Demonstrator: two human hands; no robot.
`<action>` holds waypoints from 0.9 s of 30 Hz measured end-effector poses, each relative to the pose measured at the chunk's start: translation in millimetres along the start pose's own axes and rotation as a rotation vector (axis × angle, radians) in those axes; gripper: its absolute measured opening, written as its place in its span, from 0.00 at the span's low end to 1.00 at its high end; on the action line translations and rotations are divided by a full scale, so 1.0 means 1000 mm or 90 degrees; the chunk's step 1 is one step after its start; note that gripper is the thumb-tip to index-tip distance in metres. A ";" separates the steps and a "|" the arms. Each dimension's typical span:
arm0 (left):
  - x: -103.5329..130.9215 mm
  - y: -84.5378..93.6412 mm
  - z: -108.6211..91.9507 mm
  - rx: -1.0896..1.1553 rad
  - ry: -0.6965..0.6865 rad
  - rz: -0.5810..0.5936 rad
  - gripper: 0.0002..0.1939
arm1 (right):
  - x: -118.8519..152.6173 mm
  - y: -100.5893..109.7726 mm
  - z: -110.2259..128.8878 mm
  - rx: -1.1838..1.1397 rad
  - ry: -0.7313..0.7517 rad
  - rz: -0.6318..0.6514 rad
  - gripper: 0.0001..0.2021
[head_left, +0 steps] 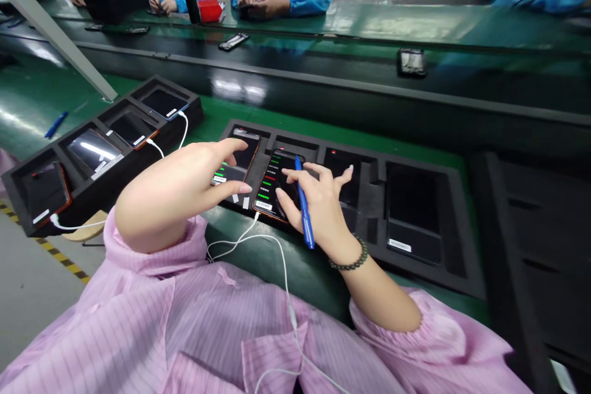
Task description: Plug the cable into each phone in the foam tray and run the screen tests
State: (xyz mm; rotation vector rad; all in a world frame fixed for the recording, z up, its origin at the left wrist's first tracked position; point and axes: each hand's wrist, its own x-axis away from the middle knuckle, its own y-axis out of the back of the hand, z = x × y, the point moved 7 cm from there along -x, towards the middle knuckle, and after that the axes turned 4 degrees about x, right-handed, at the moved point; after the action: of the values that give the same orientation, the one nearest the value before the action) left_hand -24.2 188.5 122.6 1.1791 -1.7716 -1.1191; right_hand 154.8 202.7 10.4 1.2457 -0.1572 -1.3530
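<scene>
A phone [277,181] with lines of green, white and red text on its dark screen lies in a black foam tray [462,221]. Over this phone is my right hand [318,194], its fingers spread and a blue pen [303,209] tucked between them. Thumb and forefinger are close to the screen; whether they touch it, I cannot tell. My left hand [221,166] is open above another lit phone [248,146] to the left, partly hiding it. A white cable [257,217] is plugged into the phone under my right hand.
At left, a second foam tray [92,197] holds several phones, some on white cables. A dark-screened phone [413,215] sits at the right end of the near tray. Across a conveyor [323,68] with phone parts, people in blue work. Another blue pen [56,125] lies far left.
</scene>
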 end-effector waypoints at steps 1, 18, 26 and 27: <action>0.000 0.000 0.000 -0.003 0.001 0.001 0.30 | 0.000 -0.001 -0.001 -0.007 -0.003 0.000 0.08; -0.003 -0.012 -0.024 -0.051 -0.020 0.068 0.23 | 0.001 0.007 -0.002 -0.023 0.018 -0.040 0.06; 0.035 -0.087 -0.099 0.001 -0.498 0.343 0.10 | 0.013 0.014 -0.017 0.032 0.019 -0.030 0.08; 0.038 -0.096 -0.104 0.013 -0.537 0.342 0.09 | 0.014 0.013 -0.017 0.036 0.020 -0.021 0.08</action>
State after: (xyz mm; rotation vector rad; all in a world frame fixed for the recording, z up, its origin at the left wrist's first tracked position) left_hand 86.4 105.5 74.9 0.1512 -2.5090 -1.3435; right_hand 179.6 198.3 5.2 1.3210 -0.1547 -1.3653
